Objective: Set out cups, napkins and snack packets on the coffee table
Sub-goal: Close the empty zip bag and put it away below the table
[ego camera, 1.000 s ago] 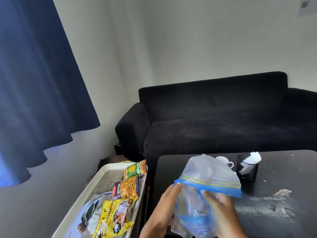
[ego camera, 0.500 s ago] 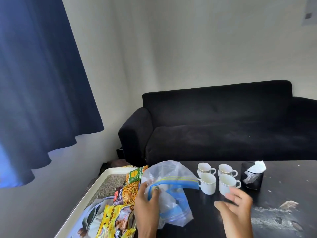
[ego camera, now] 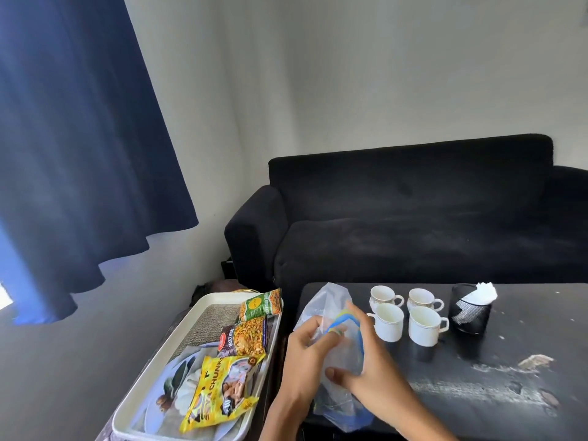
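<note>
Four white cups (ego camera: pixel 405 316) — three snack packets (ego camera: pixel 237 351), one plastic bag (ego camera: pixel 331 351), one napkin holder (ego camera: pixel 470 308), one tray (ego camera: pixel 203 313).

Both forearms leave the picture at its bottom edge, and the left hand (ego camera: pixel 304 343) and right hand (ego camera: pixel 366 364) cover much of the clear plastic bag (ego camera: pixel 327 300) on the coffee table (ego camera: pixel 509 393); what it contains cannot be made out. Left of the table, the tray's (ego camera: pixel 203 305) near corner is cut off. The table and sofa (ego camera: pixel 413 218) run past the right edge.
</note>
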{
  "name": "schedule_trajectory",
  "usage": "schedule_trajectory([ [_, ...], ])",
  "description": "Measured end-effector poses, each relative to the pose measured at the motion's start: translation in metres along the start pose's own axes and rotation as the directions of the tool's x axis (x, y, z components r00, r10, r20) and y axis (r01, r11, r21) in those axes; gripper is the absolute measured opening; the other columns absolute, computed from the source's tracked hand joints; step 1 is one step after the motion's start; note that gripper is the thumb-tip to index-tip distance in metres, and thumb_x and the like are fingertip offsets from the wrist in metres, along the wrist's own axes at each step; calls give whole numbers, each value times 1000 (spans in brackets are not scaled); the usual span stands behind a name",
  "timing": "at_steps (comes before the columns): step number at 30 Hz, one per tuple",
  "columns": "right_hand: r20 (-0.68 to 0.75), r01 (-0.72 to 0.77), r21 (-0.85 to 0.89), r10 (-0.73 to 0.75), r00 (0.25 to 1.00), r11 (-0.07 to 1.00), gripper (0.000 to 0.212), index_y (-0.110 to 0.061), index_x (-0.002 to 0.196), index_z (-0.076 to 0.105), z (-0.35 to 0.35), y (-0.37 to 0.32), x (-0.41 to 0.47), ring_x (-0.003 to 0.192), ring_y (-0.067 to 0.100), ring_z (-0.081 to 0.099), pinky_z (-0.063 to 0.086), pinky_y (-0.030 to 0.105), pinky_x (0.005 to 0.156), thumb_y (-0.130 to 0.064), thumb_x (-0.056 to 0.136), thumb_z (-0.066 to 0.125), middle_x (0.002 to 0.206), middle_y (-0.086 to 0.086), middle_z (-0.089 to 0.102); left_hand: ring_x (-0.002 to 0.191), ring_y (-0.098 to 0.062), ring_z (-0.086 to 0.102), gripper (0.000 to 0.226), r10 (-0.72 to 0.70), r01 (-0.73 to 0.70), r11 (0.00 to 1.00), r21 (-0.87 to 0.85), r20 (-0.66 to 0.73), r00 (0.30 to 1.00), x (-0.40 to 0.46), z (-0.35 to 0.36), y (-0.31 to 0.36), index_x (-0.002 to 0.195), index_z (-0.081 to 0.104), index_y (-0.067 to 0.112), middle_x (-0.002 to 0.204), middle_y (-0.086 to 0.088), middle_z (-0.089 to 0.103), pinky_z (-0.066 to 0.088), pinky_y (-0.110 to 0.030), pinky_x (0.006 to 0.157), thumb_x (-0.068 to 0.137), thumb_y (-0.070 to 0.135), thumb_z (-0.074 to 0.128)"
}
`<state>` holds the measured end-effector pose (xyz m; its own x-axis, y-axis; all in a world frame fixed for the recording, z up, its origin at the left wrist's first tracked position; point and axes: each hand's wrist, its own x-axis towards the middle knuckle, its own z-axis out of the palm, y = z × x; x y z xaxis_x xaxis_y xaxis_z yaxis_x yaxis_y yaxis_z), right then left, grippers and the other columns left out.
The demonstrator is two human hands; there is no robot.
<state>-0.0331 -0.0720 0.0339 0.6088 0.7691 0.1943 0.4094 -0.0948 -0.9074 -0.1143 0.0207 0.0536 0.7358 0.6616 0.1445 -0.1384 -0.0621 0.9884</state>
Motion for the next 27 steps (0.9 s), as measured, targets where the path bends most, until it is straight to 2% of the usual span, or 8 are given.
schedule_trajectory([
  [3,-97,-38,-30,35,995,999,66,-54,110,41,1,5,2,91,-12,59,44,4,71,-16,70,77,98,-24,64,76,-21,64,28,2,-2,1000,-7,22,1000,-3,5,2,78,67,3,77,-14,67,51,-28,67,68,29,68],
  [5,-163,-49,-32,43,986,998,47,-46,99,48,-3,5,2,80,-5,62,47,10,66,-19,73,76,86,-16,67,85,-11,68,16,68,-68,996,54,-9,998,-5,10,2,85,74,22,87,-3,73,52,-21,71,71,29,69],
  [8,-254,-61,25,66,965,998,33,-40,92,50,-15,2,2,82,-2,60,43,8,65,-18,79,71,87,-14,64,113,-3,50,62,200,-169,931,322,-65,978,-5,12,-1,121,54,46,122,18,54,44,-22,91,63,53,72],
  [12,-328,-64,283,159,931,957,33,-21,107,56,-39,-3,-1,97,12,64,48,15,74,-7,80,69,103,-4,67,127,6,43,108,61,-106,981,160,261,963,-2,9,-7,141,20,51,140,26,35,45,-23,100,55,48,86],
  [15,-293,-62,432,205,934,900,33,-18,110,56,-51,-8,-9,87,5,67,51,12,64,-7,82,68,101,-1,69,133,-10,45,125,54,-138,975,173,419,906,0,16,-15,149,11,38,148,10,39,43,-40,107,55,30,92],
  [18,-204,-138,499,271,941,855,32,-16,114,54,-56,-9,-20,95,9,66,53,17,74,-15,85,67,108,3,68,123,-14,56,113,84,-186,958,219,407,910,3,20,-16,145,31,28,136,4,55,50,-39,97,51,27,94],
  [21,-49,-240,456,293,955,857,36,-20,120,51,-61,-11,-25,108,16,62,49,38,97,-24,86,65,116,2,65,101,-15,69,73,110,-193,949,251,312,944,2,18,-16,118,59,26,110,4,72,57,-29,80,54,23,92],
  [27,247,-312,166,267,932,936,48,-33,125,43,-96,-24,-28,110,12,60,50,38,96,-36,82,65,117,-7,62,82,0,70,40,176,-221,911,348,156,972,-11,24,-9,96,67,28,90,17,75,50,-10,64,60,41,81],
])
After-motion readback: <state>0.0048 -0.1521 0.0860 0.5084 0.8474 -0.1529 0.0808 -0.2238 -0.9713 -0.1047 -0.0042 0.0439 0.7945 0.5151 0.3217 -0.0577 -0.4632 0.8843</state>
